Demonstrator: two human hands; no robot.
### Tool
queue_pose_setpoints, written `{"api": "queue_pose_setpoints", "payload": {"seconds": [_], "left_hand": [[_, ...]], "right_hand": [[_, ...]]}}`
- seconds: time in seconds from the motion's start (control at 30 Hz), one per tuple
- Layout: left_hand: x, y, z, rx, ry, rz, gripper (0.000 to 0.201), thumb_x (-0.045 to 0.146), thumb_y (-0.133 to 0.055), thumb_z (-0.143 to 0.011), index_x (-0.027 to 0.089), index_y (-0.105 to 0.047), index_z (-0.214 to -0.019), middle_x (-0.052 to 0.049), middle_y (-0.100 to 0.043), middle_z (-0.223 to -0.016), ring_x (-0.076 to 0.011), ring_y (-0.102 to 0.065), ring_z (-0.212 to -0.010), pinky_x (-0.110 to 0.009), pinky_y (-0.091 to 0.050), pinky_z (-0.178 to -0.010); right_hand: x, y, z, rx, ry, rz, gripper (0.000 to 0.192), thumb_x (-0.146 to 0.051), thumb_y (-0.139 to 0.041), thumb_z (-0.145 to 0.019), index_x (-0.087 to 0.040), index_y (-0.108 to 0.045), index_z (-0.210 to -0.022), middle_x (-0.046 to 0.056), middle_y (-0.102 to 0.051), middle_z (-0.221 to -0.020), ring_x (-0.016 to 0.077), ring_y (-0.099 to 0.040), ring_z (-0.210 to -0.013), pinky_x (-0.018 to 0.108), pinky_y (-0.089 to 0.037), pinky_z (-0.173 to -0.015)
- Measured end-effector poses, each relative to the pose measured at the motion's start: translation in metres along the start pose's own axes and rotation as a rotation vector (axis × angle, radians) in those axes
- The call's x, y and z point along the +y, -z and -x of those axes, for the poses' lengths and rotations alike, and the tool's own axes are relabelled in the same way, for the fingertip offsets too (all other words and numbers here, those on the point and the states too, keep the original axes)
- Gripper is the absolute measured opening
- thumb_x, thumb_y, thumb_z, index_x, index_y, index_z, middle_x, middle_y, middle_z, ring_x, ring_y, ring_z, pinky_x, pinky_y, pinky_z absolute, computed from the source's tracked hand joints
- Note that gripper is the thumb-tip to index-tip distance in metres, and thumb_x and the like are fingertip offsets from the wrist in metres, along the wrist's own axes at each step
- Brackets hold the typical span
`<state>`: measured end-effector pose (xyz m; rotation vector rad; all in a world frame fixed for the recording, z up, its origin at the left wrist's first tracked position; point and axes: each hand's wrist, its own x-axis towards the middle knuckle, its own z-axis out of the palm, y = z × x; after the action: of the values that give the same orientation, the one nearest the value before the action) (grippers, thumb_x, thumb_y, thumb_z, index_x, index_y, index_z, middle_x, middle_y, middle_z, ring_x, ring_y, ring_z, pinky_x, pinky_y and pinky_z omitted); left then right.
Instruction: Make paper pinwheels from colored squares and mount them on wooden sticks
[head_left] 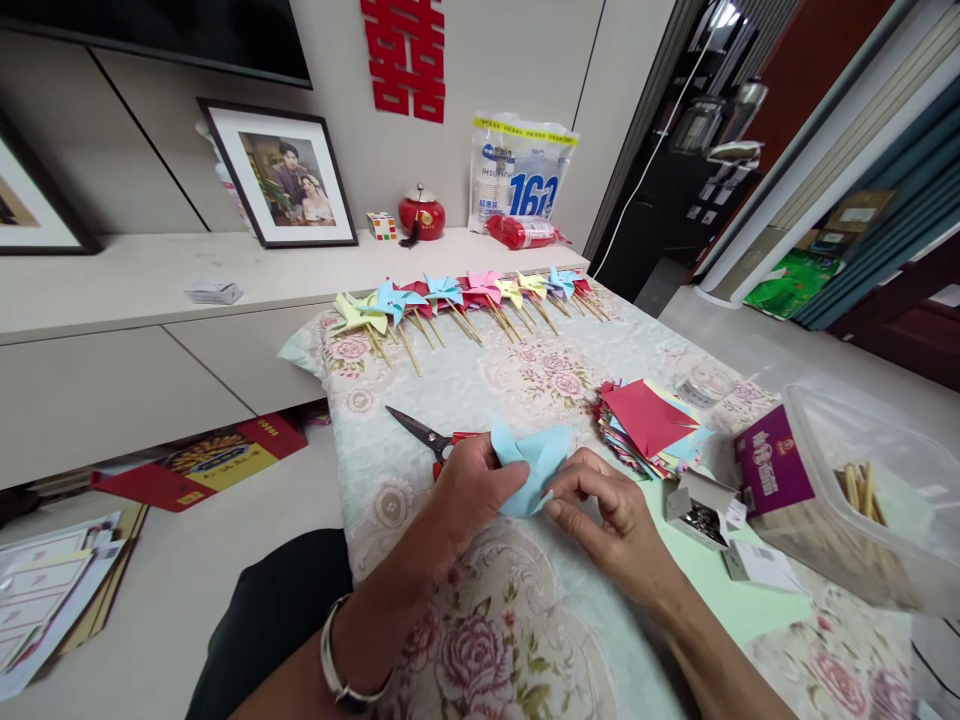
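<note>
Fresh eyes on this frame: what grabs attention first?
Centre frame, the left hand and right hand pinch a folded light-blue paper piece over the floral tablecloth. Behind them, a row of finished paper pinwheels on sticks lines the table's far edge. Scissors lie just left of the hands, and a stack of coloured paper squares sits to the right.

Large red double-happiness character mounted on wall; blue numerals "162" printed on plastic bag of cups standing on sideboard. Lettering on purple box label and red booklet on floor too small for reading.
</note>
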<state>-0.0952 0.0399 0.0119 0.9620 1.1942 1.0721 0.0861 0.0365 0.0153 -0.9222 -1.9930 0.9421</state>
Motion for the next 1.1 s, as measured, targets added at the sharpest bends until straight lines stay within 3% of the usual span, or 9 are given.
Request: {"api": "queue_pose_setpoints", "payload": {"seconds": [0.37,0.63,1.1], "left_hand": [[-0.019,-0.003,-0.005,-0.056,-0.083,-0.076,0.008,0.023,-0.062,-0.066,0.018,-0.057,-0.07,0.004,-0.052,-0.064,-0.0122,-0.044,-0.06,-0.023,-0.034,-0.053],[-0.015,-0.004,-0.003,-0.027,-0.026,-0.059,0.01,0.02,-0.069,-0.061,0.018,-0.064,-0.07,0.001,-0.058,-0.061,-0.0159,-0.051,-0.061,-0.024,-0.035,-0.052],[-0.018,-0.004,-0.002,-0.054,-0.023,-0.05,0.011,0.021,-0.068,-0.063,0.017,-0.065,-0.073,0.001,-0.06,-0.063,-0.0147,-0.05,-0.059,-0.024,-0.036,-0.053]], "right_hand": [[0.003,-0.003,-0.003,0.037,-0.239,0.015,0.02,-0.029,-0.064,-0.085,-0.019,-0.06,-0.068,-0.001,-0.051,-0.071,0.0141,-0.047,-0.066,0.027,-0.035,-0.059],[0.005,-0.004,-0.003,0.053,-0.25,0.05,0.019,-0.026,-0.064,-0.083,-0.019,-0.057,-0.066,-0.002,-0.049,-0.069,0.0131,-0.045,-0.063,0.025,-0.034,-0.057],[0.006,-0.006,-0.002,0.081,-0.276,0.04,0.018,-0.024,-0.063,-0.08,-0.019,-0.056,-0.064,-0.002,-0.048,-0.067,0.013,-0.043,-0.062,0.025,-0.033,-0.056]]}}
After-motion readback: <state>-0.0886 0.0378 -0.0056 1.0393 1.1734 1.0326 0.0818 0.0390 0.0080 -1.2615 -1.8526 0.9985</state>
